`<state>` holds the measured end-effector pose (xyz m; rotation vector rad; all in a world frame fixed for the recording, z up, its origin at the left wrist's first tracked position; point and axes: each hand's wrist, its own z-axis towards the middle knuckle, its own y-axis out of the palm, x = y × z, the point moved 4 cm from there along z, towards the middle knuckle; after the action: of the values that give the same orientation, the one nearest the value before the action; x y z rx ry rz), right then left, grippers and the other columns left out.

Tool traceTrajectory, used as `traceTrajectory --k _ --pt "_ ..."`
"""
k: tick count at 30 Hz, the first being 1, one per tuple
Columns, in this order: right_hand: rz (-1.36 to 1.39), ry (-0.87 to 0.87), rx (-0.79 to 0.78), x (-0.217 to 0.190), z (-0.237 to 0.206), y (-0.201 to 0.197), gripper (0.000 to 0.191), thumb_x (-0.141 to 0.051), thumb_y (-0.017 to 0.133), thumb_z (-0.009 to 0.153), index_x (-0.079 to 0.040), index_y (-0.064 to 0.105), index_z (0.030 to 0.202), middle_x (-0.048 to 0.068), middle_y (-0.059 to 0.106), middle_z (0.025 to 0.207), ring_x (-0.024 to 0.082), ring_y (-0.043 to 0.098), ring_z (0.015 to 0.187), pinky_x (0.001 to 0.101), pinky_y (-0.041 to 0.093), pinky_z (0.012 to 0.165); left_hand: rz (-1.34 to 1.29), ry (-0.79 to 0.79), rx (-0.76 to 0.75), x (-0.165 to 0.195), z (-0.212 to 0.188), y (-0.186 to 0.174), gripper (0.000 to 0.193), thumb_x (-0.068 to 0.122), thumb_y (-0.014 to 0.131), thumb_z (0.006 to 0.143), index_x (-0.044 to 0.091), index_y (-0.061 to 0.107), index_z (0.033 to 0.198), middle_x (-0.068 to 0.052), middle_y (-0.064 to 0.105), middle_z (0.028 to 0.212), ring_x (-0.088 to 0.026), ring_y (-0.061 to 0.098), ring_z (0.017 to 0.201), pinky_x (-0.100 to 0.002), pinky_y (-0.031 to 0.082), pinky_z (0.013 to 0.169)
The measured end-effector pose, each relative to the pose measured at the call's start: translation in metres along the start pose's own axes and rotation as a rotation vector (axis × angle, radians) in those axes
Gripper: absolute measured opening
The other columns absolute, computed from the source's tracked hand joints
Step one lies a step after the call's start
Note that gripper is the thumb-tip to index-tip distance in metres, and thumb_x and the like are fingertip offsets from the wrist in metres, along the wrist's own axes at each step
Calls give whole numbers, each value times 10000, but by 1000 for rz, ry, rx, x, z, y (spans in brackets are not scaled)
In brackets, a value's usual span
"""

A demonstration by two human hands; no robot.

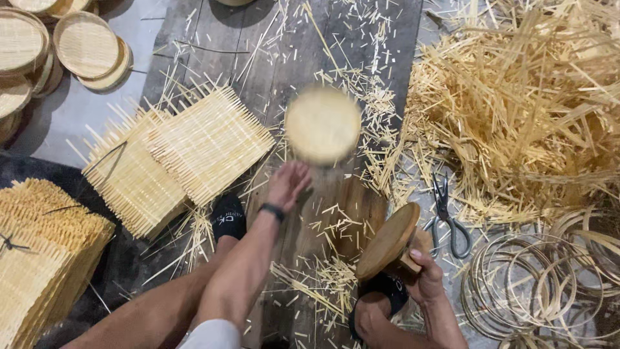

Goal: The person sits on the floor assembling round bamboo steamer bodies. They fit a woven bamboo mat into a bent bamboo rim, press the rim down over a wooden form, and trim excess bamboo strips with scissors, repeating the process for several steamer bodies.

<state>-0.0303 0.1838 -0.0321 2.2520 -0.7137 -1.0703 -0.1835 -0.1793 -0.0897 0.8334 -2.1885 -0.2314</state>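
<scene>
With finished trays (84, 44) stacked at ten o'clock and woven mats (194, 145) waiting, the open left hand (289, 184) had released a blurred round tray (323, 125), while the right hand (423, 274) gripped the wooden mould (387, 240).

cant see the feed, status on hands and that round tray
Left hand open, empty. Round tray blurred, just beyond its fingers, not gripped. Right hand holds wooden mould. Scissors lie right of it; cuttings on boards.

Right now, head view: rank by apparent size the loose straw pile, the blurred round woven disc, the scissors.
1. Loose straw pile, far the largest.
2. Blurred round woven disc; motion blur makes its edge unsure.
3. Scissors, smallest in area, though about as long as the disc is wide.
</scene>
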Motion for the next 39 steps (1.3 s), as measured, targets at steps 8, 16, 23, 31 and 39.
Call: traceTrajectory --k 8,16,23,31,39 --pt "144 31 -70 27 34 28 657 -401 569 924 -9 475 1443 160 646 1317 322 606 1208 494 454 1048 561 -185 -158 -109 -44 45 372 263 599 985 20 671 1258 -48 690 1080 -146 650 949 -322 517 807" --pt "-735 1 282 52 64 -3 462 -337 610 1115 40 635 1381 288 653 1069 416 517 809 399 444 692 987 534 101 -4 -25 3 153 117 673 945 55 722 1076 -171 706 966 -317 646 870 -465 519 768" --pt "-281 72 144 74 72 16 408 -296 600 959 -48 554 1279 79 702 1177 217 708 1024 405 623 790 2151 690 541 154 -6 -70 491 210 658 814 23 598 1265 -269 628 1202 -422 575 1158 -526 490 946" --pt "-237 -23 107 57 58 2 400 -371 574 1074 6 599 1203 83 670 1012 202 660 878 387 596 747 1814 533 121 204 -26 -94 226 276 605 991 85 704 1063 -230 690 840 -440 663 811 -523 544 766" --pt "-190 57 148 73 49 -19 352 -350 548 1034 -32 613 1169 106 692 969 224 683 873 364 565 735 2000 513 251 211 -39 -120 405 392 738 832 101 737 1114 -210 719 1029 -376 689 946 -464 555 845"
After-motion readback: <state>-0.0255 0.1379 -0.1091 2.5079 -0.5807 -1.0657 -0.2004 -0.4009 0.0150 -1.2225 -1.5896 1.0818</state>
